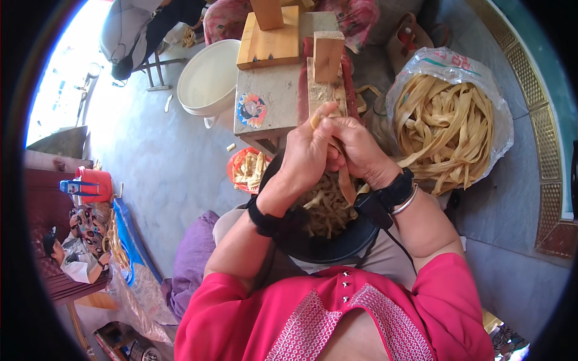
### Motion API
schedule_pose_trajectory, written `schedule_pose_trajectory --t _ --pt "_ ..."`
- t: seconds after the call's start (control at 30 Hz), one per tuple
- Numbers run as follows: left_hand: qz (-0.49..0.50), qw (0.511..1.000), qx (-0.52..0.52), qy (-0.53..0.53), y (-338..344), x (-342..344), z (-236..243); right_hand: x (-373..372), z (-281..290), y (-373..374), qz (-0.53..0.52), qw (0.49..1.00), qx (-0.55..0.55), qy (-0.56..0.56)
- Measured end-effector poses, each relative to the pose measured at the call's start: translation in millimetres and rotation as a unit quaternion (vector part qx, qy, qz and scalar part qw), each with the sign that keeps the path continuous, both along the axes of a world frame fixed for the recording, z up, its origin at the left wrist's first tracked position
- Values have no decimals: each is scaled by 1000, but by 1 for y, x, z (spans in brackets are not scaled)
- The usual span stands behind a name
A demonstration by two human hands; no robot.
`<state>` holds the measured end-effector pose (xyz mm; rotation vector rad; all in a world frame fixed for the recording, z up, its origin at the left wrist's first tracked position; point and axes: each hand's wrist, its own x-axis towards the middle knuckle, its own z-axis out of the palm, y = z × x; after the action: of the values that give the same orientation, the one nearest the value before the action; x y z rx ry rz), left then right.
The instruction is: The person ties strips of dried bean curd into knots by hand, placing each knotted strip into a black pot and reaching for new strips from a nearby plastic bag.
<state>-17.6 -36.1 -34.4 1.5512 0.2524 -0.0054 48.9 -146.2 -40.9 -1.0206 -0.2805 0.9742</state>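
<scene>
My left hand [303,155] and my right hand [363,151] meet in front of my lap, fingers closed. Between them they pinch a flat tan strip [345,182], whose tail hangs down below my right hand. Part of the strip is hidden by the fingers. Under my wrists, a black basin [328,251] rests on my lap, holding many short tan pieces [327,210] that look knotted or curled. Both wrists wear black bands, and a small black box with a cable sits by my right wrist. Just beyond my hands is a wooden block [328,57] on a board.
To the right, a plastic bag [504,99] bulges with long tan strips [448,129]. A worn bench [271,90] stands ahead, beside a white bucket [208,78]. A red-lined container [231,171] of short pieces is left of the basin. Other people sit at far left and ahead.
</scene>
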Motion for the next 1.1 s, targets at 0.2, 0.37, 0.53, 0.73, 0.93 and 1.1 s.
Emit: schedule_pose_trajectory --t 0.2,0.37,0.53,0.73,0.93,1.1 --pt "166 899 -374 -158 15 3 22 -17 -5 2 57 997 54 -8" --pt "220 880 -338 -248 58 -3 29 -24 7 6 85 978 -62 -179" --pt "209 831 239 -456 37 -9 17 -25 21 -1 101 980 135 101" --pt "82 916 204 -336 2 -12 5 -29 13 -3 -123 860 -84 -489" --pt "4 990 -127 -57 14 -5 25 -19 18 -5 -131 921 -95 -355" --pt "75 903 358 -225 15 -4 12 -8 17 -14 20 986 -59 156"
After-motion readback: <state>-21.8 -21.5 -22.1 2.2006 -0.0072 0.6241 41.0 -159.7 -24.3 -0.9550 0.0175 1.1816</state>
